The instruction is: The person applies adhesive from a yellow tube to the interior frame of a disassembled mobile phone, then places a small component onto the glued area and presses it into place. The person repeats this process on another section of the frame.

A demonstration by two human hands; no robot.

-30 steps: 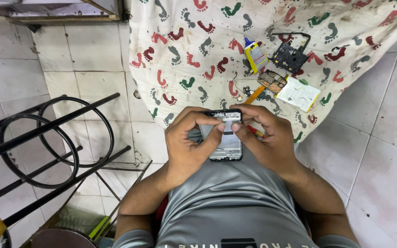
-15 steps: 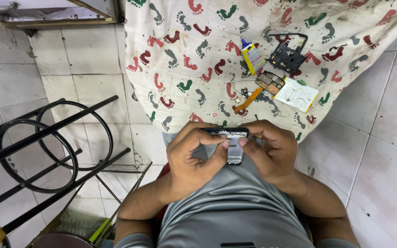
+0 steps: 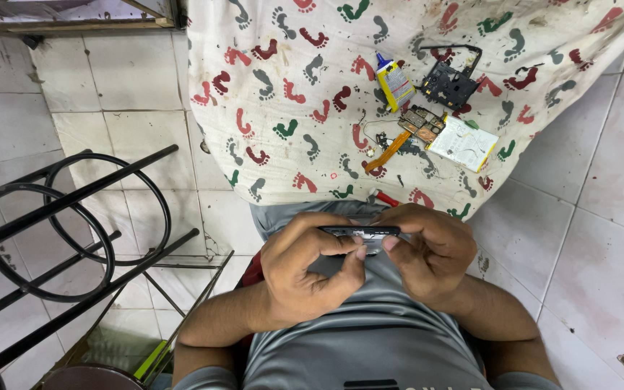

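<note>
The phone frame [image 3: 359, 232], edge-on over the lap, is pinched by left hand [image 3: 305, 267] and right hand [image 3: 427, 253], thumbs apparently prying; steady pressure seems needed

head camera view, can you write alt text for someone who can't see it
Seen from above, a seated person's left hand and right hand grip a thin dark phone edge-on over their lap. Ahead on the tiled floor, a footprint-patterned cloth holds a small glue bottle, circuit boards and a dark frame.

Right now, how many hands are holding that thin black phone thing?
2. The left hand grips the left end of the thin black phone frame, held edge-on above the lap, and the right hand grips its right end. No other hands show.
</note>
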